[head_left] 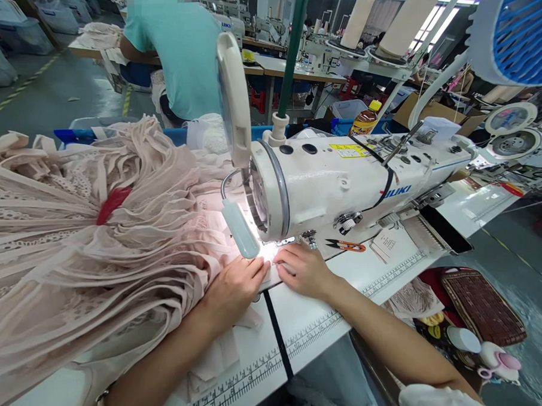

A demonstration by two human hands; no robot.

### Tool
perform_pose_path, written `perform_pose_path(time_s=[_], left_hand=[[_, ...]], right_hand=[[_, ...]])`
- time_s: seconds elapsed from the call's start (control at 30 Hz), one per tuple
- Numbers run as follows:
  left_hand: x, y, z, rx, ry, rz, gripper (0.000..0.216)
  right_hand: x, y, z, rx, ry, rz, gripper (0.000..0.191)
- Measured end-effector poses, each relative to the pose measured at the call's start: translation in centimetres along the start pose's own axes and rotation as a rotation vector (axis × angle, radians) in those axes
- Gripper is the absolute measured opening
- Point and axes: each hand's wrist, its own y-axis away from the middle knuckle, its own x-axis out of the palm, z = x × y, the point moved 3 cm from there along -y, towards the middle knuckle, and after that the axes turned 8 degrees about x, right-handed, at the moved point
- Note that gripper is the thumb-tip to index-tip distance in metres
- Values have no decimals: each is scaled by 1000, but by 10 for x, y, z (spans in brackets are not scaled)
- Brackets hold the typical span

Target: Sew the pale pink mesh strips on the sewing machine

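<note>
At the lit needle area of a white sewing machine [315, 186], my left hand [236, 285] is closed, fingertips pinching the edge of pale pink fabric [215, 220]. My right hand [304, 270] faces it just right of the needle area, with thumb and fingers pressed together on the same fabric. The exact edge between the fingertips is washed out by the light and partly hidden. A small grey-green lamp [240, 228] hangs just above my left fingers. Left of the machine lies a big heap of pale pink lace-trimmed pieces [162, 178], bound with a red tie [113, 205].
Orange-handled thread snips [346, 246] and a paper label [384, 244] lie right of my right hand. Printed rulers [243, 384] run along the table's front edge. A blue fan [521, 30] hangs upper right. A co-worker in a teal shirt [179, 51] sits beyond the table.
</note>
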Motion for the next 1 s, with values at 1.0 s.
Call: perform_pose_path(time_s=[1.0], left_hand=[[0,4,2,-72,15,-134,34]], right_hand=[[-11,3,-1,-192,-154,69,34]])
